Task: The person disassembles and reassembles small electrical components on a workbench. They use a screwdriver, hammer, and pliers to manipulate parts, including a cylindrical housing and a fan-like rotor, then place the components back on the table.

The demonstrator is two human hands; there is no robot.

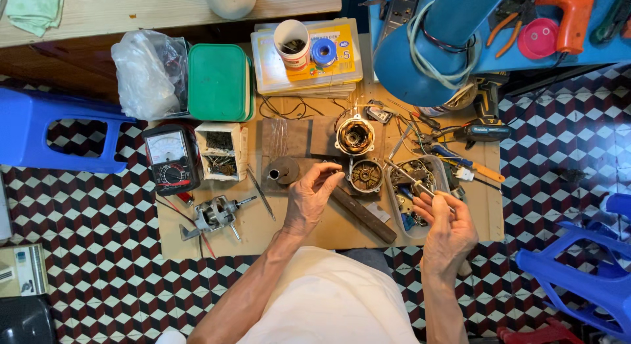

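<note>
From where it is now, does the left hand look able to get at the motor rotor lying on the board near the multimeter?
Probably yes. The left hand hovers over the board, and the motor rotor lies just to its left with only bare board between them. The multimeter sits farther back, out of the path.

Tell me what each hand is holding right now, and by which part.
Right hand holds a thin metal tool by its near end. Left hand pinches something too small to identify.

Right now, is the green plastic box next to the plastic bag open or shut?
Shut. The green plastic box has its lid lying flat over it, so nothing inside shows. It sits beside the plastic bag, away from both hands.
</note>
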